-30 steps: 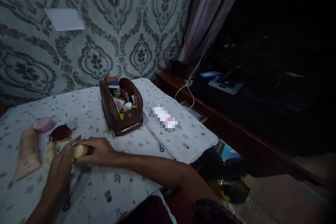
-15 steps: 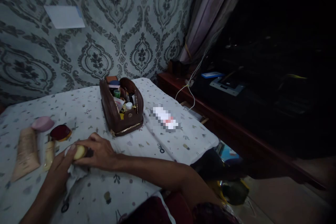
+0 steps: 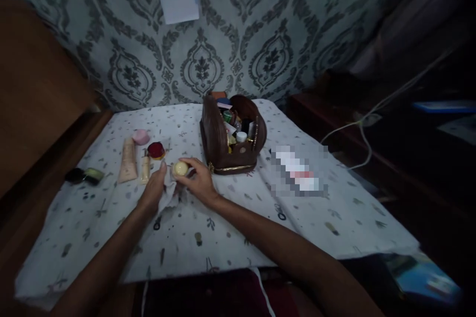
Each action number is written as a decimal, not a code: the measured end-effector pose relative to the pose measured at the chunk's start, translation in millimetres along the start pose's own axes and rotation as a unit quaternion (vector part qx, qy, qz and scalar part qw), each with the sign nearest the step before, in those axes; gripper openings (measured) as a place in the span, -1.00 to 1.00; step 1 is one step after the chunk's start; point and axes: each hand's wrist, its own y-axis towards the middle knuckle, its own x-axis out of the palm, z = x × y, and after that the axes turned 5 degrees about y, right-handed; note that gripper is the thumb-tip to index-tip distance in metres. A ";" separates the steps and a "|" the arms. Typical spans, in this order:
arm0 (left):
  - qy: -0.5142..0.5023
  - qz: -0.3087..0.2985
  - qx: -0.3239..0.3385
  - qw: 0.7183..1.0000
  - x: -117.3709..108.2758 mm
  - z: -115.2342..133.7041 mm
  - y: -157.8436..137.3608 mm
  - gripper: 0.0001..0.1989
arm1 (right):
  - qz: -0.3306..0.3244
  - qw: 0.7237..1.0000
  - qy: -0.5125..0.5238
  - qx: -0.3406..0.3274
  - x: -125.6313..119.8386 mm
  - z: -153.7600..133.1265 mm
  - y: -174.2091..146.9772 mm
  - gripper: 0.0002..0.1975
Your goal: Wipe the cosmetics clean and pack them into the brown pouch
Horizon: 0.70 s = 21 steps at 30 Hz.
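Observation:
My right hand [image 3: 203, 182] is closed on a small round pale-yellow jar [image 3: 180, 168], fingers and thumb on its sides. A crumpled white cloth or tissue [image 3: 168, 194] is gripped in my left hand [image 3: 151, 191], which is beside the jar. Just beyond my left hand lies a dark red round container [image 3: 156, 150] with a gold-toned edge. Left of that hand are a small cream-coloured tube [image 3: 145, 168] and a larger beige squeeze tube [image 3: 128, 161]. A pink rounded item [image 3: 141, 137] sits behind the tubes.
An unzipped brown cosmetics bag [image 3: 234, 161] full of small items stands behind my right hand. A pixelated object [image 3: 299, 171] lies to its right. On the left are dark and olive-green items [image 3: 84, 175]. The patterned tablecloth [image 3: 238, 237] covers the table; white cables [image 3: 362, 131] hang at right.
The view has swung left, bringing the table's left side and the dark and green items into view. The jar has turned so its round face shows, and the left hand has drawn back slightly from it.

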 end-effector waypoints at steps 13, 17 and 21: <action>-0.083 -0.006 0.049 0.995 5.1 11.4 -12.2 -0.31 | 0.002 0.999 -0.021 -0.038 1.9 -3.8 -7.2 -0.64; -0.013 -0.014 0.073 0.997 3.3 2.2 -4.5 -0.30 | -0.019 0.998 -0.045 -0.035 -0.4 -5.0 -7.4 -0.64; 0.099 0.062 0.082 0.990 -1.8 -21.3 6.9 -0.39 | -0.027 0.999 -0.028 -0.011 -2.8 -10.1 -7.8 -0.59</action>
